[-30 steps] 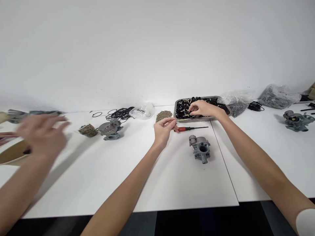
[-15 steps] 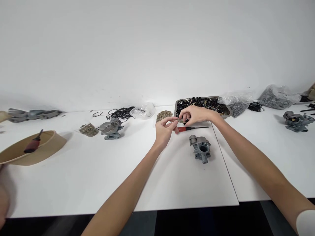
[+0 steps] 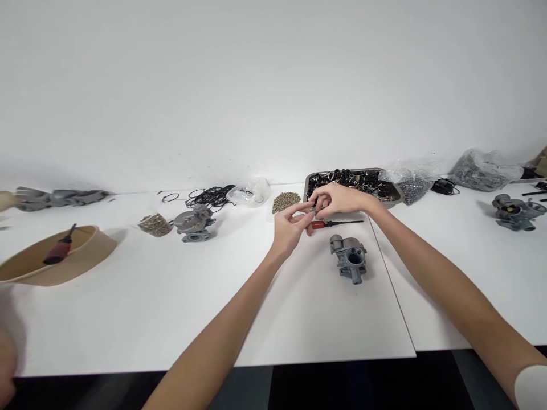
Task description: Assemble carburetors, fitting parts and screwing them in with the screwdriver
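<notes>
Left hand (image 3: 288,228): your fingertips pinch one end of a small part (image 3: 313,211).
Right hand (image 3: 337,198): pinches the other end; steady it.
Below: screwdriver (image 3: 331,224), carburetor (image 3: 350,259).

A tiny dark part (image 3: 314,210), too small to identify, is pinched between the fingertips of the left hand (image 3: 289,229) and the right hand (image 3: 338,199), raised above the white table just in front of the metal tray
</notes>
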`<state>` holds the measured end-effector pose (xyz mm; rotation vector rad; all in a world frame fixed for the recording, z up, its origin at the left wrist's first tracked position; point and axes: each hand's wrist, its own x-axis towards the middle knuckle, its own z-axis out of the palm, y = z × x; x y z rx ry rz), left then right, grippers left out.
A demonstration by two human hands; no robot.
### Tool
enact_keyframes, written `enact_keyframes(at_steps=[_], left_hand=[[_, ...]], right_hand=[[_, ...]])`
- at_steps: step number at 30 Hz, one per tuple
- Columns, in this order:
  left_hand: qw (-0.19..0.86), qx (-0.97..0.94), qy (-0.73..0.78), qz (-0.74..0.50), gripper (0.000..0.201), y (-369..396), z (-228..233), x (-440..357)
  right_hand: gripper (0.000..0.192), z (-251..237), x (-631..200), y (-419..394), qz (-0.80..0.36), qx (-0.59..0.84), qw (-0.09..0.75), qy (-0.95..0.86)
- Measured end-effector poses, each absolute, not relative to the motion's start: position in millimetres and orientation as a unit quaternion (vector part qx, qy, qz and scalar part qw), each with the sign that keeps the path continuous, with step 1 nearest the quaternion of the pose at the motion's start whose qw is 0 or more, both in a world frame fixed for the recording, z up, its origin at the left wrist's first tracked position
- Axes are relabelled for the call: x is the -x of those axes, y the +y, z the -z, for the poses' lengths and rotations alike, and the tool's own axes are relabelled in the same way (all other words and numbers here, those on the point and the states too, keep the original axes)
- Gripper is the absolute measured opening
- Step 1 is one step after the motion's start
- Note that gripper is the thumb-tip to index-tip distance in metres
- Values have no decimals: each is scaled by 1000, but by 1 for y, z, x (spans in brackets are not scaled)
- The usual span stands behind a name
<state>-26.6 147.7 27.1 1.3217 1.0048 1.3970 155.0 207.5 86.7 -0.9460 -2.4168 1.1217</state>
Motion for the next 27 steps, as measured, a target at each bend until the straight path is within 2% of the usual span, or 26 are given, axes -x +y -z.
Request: enact_keyframes(at_steps=[4,9,12,14,18,27], left_hand=[[459,-573,407,-543,42,145,-27,24],[329,-627,428,-561,20,141,-31,17],[295,-618,437,-583,17,131,-37,16],[290,-592,469,-587,19,117,-37,17],[318,-501,553,-585,27,77,-27,15],[353,-421,592,-590,34,44,-18,-10]], right_hand=[[32,-90,-152,204,-410,347,209,-817],[31,-89,-154,183,-447,355,260,-778],[33,-78,-165,159,-430,384,337,-744],[31,-66,-175,141,-446,401,355,-717],[38,-37,-186,115,-544,376,318,-679],[55,-14,-184,112,-556,350,376,-653]])
